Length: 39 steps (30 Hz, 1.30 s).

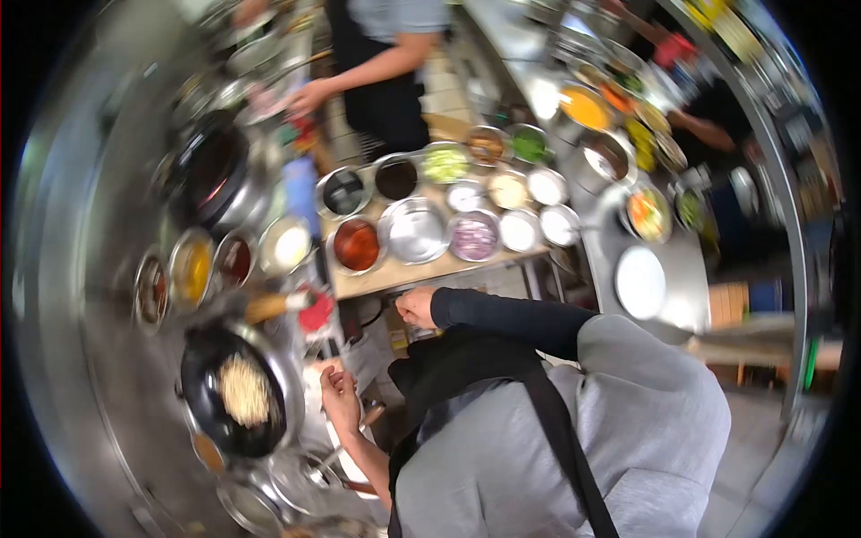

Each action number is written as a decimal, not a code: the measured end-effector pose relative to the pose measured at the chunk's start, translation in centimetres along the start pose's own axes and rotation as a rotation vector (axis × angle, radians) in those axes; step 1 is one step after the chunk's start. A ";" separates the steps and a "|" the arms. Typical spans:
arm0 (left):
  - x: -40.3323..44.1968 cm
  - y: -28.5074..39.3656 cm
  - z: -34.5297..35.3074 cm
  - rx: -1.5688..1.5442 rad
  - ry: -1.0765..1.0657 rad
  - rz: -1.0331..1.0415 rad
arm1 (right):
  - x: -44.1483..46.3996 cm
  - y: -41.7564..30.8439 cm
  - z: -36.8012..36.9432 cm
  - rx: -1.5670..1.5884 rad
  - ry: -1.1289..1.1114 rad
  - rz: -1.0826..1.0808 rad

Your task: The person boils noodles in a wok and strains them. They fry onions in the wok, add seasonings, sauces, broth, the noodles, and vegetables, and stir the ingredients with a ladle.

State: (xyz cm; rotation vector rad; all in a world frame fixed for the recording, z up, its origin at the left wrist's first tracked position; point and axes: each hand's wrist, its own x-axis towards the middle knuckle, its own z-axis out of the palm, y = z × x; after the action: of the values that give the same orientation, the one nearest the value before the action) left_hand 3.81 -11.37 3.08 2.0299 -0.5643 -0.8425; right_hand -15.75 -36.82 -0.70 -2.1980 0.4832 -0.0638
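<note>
My left hand (pixel 339 393) is at the counter's edge, right of a black wok (pixel 199 375) holding pale noodles (pixel 244 392). Its fingers are curled in, and nothing shows between them. A ladle with a wooden handle end (pixel 372 414) lies close beside it. My right hand (pixel 416 308), past a dark sleeve, is closed in front of my apron, below the board (pixel 377 283) with the bowls. Whether it holds anything is hidden. On that board are a bowl of red sauce (pixel 356 245), an empty-looking metal bowl (pixel 415 230) and chopped purple onion (pixel 473 235).
Another person's hand (pixel 309 96) is beyond the board at the upper left. A second wok (pixel 211 170) sits on the far-left range, near sauce bowls (pixel 192 267). At right, a counter (pixel 599 260) bears a white plate (pixel 640 282); another worker's arm (pixel 704 130) reaches over behind it.
</note>
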 end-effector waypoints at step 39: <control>-3.8 9.4 27.4 0.274 -0.716 0.038 | -57.0 18.7 -12.1 0.832 1.646 1.030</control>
State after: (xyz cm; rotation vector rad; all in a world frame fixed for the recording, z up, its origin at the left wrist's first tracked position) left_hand -19.68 -28.62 0.91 1.9080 -1.1583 -1.5490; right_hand -76.92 -35.55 -0.58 -0.4728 1.9099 -1.2531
